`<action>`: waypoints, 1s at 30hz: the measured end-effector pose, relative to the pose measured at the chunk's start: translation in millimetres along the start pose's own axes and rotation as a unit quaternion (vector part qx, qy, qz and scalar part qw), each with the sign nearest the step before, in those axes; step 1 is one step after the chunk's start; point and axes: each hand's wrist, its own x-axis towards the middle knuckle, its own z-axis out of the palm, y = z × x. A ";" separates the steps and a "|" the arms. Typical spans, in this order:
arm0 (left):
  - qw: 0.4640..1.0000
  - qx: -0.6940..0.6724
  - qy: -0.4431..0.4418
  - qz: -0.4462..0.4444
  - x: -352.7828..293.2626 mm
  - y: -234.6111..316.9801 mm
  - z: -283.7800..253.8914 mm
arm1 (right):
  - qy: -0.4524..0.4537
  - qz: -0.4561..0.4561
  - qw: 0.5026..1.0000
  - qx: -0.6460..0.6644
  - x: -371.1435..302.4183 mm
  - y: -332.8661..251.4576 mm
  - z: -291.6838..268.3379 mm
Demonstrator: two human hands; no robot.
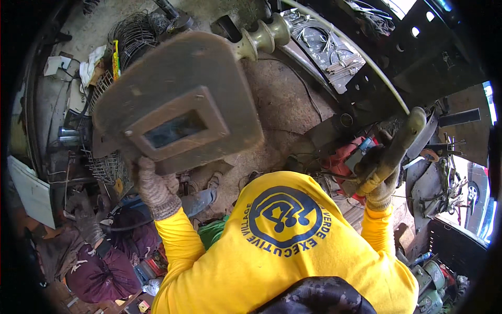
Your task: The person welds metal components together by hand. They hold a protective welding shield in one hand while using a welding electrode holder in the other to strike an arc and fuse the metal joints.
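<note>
My left hand (156, 191), in a grey-brown knit glove, is closed at the lower edge of a brown hand-held welding shield (240, 99). The shield is raised at the left, and a dark rectangular window (175, 129) is set in its raised frame. On the right, my gloved right hand (380, 186) is wrapped round a worn electrode holder (412, 128) that points up and away. From the holder's tip a long pale welding rod (366, 58) runs to the top edge. Behind the shield, the grip itself is hidden.
Coiled wire (137, 34) lies far left beyond the shield. A ribbed metal roller (264, 39) and a tray (340, 83) with rods and wire stand ahead. A dark steel frame with holes (434, 57) crosses the upper right. Maroon cloth (102, 275) and clutter fill the lower left.
</note>
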 end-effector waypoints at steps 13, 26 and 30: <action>0.996 -0.026 0.022 0.080 40.9 30.5 -9.6 | -0.011 0.057 0.997 0.043 -15.9 -10.2 34.7; 0.999 0.007 -0.013 0.045 60.4 4.4 4.2 | 0.023 0.041 0.990 -0.130 -32.2 11.9 41.9; 0.999 -0.019 -0.019 0.031 67.7 0.1 1.3 | 0.059 0.108 0.992 0.002 -31.2 9.3 52.3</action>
